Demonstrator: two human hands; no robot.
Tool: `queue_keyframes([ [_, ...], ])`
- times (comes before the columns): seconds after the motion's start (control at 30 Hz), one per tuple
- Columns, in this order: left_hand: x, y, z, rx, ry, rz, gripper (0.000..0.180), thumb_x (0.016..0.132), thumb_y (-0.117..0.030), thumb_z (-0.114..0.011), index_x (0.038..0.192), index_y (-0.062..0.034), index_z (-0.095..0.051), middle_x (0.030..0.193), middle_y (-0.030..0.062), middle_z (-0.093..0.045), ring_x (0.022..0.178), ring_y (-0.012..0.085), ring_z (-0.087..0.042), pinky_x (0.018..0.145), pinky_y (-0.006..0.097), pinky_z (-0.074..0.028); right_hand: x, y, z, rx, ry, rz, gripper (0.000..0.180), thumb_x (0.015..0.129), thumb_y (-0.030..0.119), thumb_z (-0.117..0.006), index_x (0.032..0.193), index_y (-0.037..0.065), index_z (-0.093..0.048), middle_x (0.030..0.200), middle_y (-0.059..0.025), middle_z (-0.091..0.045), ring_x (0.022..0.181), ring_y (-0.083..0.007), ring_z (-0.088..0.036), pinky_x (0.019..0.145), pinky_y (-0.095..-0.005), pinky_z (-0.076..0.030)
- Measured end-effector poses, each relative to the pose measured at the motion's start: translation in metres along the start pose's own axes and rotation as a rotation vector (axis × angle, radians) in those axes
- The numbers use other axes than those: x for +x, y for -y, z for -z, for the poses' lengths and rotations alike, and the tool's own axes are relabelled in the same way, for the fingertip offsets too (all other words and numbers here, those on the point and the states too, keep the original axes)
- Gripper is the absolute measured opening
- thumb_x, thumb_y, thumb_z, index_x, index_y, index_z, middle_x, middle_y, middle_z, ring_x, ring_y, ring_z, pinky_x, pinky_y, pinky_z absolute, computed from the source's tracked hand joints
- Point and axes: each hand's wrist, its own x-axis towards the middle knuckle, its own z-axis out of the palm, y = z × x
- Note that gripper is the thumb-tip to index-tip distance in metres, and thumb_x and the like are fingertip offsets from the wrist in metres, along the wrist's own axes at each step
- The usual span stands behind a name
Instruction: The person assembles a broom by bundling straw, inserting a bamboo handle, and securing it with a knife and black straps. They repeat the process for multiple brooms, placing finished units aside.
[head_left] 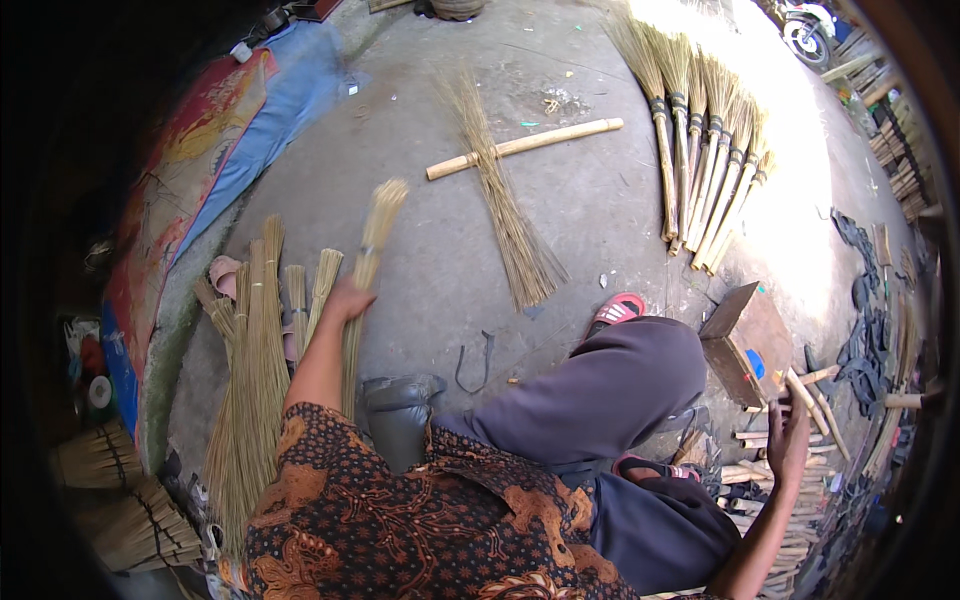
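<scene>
My left hand (347, 300) grips a thin bundle of straw-coloured broom fibres (372, 238), lifted off the pile of long fibres (255, 350) lying at my left. My right hand (790, 432) reaches out to the right over a heap of short cut wooden sticks (790, 470), its fingers closing around one stick. Ahead on the concrete floor a loose fibre bundle (505, 215) lies across a bamboo handle (525, 147).
Several finished brooms (700, 150) lie in a row at the far right. A wooden block (745, 345) sits by my right knee. A metal hook (470, 365) and a black bag (395, 410) lie near my legs. Coloured mats (210, 150) line the left side.
</scene>
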Motion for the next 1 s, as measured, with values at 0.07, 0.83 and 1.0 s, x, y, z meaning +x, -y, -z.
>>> queue_keyframes([
  [0.07,-0.001,-0.092,0.018,-0.104,0.014,-0.120,0.040,0.076,-0.022,-0.072,0.110,-0.0010,-0.069,0.079,0.0169,-0.072,0.075,0.0337,-0.071,0.071,0.044,-0.056,0.011,0.044,0.004,-0.015,-0.137,0.173,0.058,0.096,0.010,-0.069,0.150,0.002,-0.048,0.135,-0.0240,-0.060,0.121,-0.0360,-0.063,0.102,-0.0444,-0.050],
  [0.83,-0.276,-0.577,-0.086,0.873,0.033,-1.598,0.019,0.085,-0.018,-0.072,0.098,-0.0076,-0.081,0.098,0.0100,-0.080,0.093,0.0277,-0.078,0.075,0.041,-0.061,0.010,0.077,-0.003,-0.140,-0.289,0.215,0.081,0.074,0.015,-0.086,0.142,0.000,-0.045,0.114,-0.0235,-0.067,0.105,-0.0436,-0.066,0.086,-0.0514,-0.053],
  [1.0,-0.271,-0.582,-0.088,0.978,0.047,-1.688,0.014,0.084,-0.017,-0.072,0.091,-0.0071,-0.079,0.088,0.0123,-0.079,0.084,0.0283,-0.078,0.072,0.042,-0.062,0.005,0.048,0.003,-0.246,-0.069,0.114,0.056,0.073,0.019,-0.085,0.118,0.002,-0.056,0.099,-0.0192,-0.071,0.095,-0.0428,-0.069,0.083,-0.0498,-0.055],
])
